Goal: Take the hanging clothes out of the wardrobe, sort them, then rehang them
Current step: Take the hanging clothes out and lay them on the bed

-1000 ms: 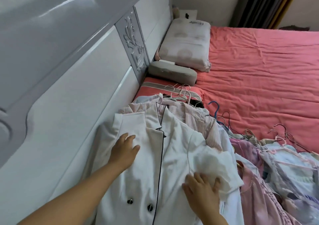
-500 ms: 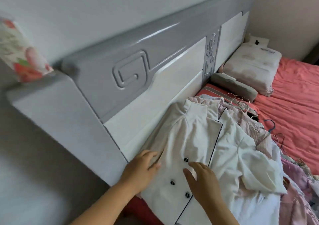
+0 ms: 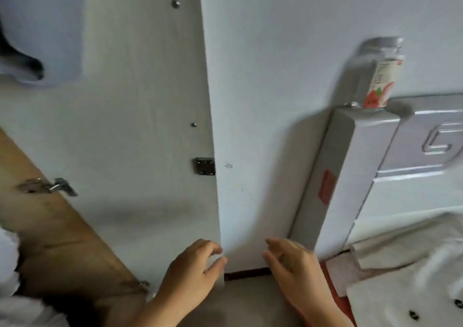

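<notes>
Both hands off the white jacket (image 3: 411, 289), now empty.

Left: wardrobe side panel (image 3: 140, 126), with the open wardrobe door (image 3: 57, 239) lower left.
Middle: wall (image 3: 263, 76), just right of the panel.
Right: headboard (image 3: 375, 176) against the wall, a carton (image 3: 382, 81) on its top.
Bottom right: jacket (image 3: 406, 271) before the headboard.
Bottom centre: left hand (image 3: 193, 279) beside right hand (image 3: 295, 269), apart.
</notes>
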`<state>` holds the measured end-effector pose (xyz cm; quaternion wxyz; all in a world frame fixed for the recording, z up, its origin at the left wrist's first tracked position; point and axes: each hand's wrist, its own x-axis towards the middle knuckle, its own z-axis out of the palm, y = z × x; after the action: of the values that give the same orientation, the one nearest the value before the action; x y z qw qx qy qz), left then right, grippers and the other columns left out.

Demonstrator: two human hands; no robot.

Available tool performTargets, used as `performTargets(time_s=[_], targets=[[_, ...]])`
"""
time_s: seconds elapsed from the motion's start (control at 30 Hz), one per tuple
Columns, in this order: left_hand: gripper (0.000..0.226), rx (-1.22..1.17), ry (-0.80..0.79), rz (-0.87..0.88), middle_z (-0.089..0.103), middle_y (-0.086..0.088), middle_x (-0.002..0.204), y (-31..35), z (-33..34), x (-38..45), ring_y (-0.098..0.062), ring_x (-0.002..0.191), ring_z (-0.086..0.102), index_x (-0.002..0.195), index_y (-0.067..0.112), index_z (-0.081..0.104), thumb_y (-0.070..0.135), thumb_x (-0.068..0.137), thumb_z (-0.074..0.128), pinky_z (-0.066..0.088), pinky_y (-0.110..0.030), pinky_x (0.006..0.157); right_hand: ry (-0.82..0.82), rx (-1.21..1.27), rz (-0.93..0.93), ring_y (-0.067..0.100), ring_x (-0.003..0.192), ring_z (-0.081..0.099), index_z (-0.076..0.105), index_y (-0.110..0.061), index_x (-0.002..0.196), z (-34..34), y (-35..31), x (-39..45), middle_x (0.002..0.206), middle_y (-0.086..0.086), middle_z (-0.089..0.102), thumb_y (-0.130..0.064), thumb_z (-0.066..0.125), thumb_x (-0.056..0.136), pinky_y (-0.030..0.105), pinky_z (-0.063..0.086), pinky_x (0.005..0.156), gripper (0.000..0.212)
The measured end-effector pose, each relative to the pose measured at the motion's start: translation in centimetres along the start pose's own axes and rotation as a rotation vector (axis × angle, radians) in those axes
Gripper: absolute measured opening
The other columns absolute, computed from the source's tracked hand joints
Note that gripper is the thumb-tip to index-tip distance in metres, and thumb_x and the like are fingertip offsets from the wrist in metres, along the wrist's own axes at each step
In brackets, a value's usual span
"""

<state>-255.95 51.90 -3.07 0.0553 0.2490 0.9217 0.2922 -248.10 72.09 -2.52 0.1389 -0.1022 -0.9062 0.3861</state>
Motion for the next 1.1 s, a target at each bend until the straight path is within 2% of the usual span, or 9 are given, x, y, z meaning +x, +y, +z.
performTargets(time_s=[0.13,0.2,0.27,0.4,0.57,0.67,0.73,0.93,1.1], targets=[[0.012,-0.049,0.172,-0.133,0.048,0.029,0.090,-4.6,-5.1,-4.3,0.011,0.089,0.050,0.100,0.033,0.058,0.038,0.090,0.058,0.040,-0.010,0.079,-0.124,0.089,-0.230,0.000,0.086,0.060,0.069,-0.030,0.105,4.5,-6.9,1.9,0.084,-0.022,0.064,-0.054,0.058,0.077,0.010,0.044,0.070,0.038],[0.009,-0.085,0.244,-0.212,0.051,0.028,0.092,-6.0,-7.3,-5.9,0.009,0.089,0.053,0.093,0.039,0.052,0.036,0.089,0.059,0.043,-0.015,0.079,-0.174,0.107,-0.322,0.003,0.085,0.059,0.068,-0.032,0.105,6.5,-9.9,2.8,0.085,-0.021,0.064,-0.044,0.066,0.081,0.010,0.043,0.065,0.027],[0.011,-0.136,0.306,-0.323,0.053,0.027,0.098,-7.2,-9.8,-7.6,0.005,0.094,0.056,0.091,0.044,0.047,0.039,0.090,0.057,0.046,-0.017,0.083,-0.200,0.157,-0.425,0.002,0.080,0.059,0.069,-0.031,0.101,8.3,-13.4,3.7,0.084,-0.022,0.063,-0.048,0.062,0.079,0.009,0.043,0.064,0.029],[0.021,-0.117,0.478,-0.484,0.050,0.028,0.096,-8.8,-14.5,-10.9,0.010,0.092,0.053,0.106,0.042,0.046,0.052,0.087,0.046,0.038,0.000,0.075,-0.230,0.240,-0.629,0.002,0.074,0.060,0.070,-0.030,0.097,11.4,-20.2,5.8,0.082,-0.020,0.063,-0.054,0.052,0.078,0.016,0.047,0.062,0.036],[0.029,-0.005,0.746,-0.646,0.051,0.025,0.100,-9.9,-19.7,-14.8,0.006,0.088,0.054,0.118,0.038,0.053,0.043,0.089,0.054,0.042,-0.008,0.078,-0.285,0.348,-0.859,0.006,0.076,0.056,0.067,-0.025,0.088,13.7,-28.3,8.0,0.078,-0.014,0.059,-0.044,0.059,0.078,0.008,0.042,0.059,0.024],[0.028,0.063,0.875,-0.677,0.050,0.024,0.098,-9.4,-23.2,-16.2,0.002,0.090,0.054,0.117,0.040,0.052,0.041,0.089,0.057,0.047,-0.022,0.085,-0.317,0.466,-0.969,0.003,0.075,0.058,0.065,-0.032,0.092,14.0,-33.0,9.5,0.079,-0.013,0.058,-0.042,0.063,0.077,0.006,0.041,0.061,0.019],[0.029,0.130,0.949,-0.680,0.049,0.027,0.097,-8.8,-25.6,-16.7,0.004,0.090,0.054,0.116,0.042,0.051,0.043,0.088,0.057,0.047,-0.019,0.082,-0.281,0.556,-1.050,-0.001,0.078,0.059,0.061,-0.040,0.095,13.4,-36.3,10.2,0.081,-0.014,0.060,-0.040,0.065,0.075,0.002,0.039,0.064,0.020],[0.034,0.360,1.175,-0.578,0.052,0.025,0.095,-7.1,-34.1,-17.6,0.009,0.089,0.052,0.118,0.031,0.059,0.040,0.086,0.062,0.040,-0.006,0.074,-0.208,0.775,-1.187,0.000,0.082,0.059,0.061,-0.033,0.100,10.6,-46.8,12.0,0.087,-0.016,0.060,-0.050,0.059,0.074,0.006,0.041,0.074,0.032],[0.032,0.485,1.321,-0.453,0.055,0.022,0.094,-6.3,-42.5,-17.3,0.002,0.086,0.057,0.114,0.030,0.061,0.042,0.085,0.062,0.047,-0.019,0.073,-0.137,0.860,-1.210,0.009,0.086,0.059,0.064,-0.020,0.107,8.4,-55.2,12.9,0.093,-0.005,0.060,-0.026,0.074,0.079,0.016,0.046,0.078,0.031]])
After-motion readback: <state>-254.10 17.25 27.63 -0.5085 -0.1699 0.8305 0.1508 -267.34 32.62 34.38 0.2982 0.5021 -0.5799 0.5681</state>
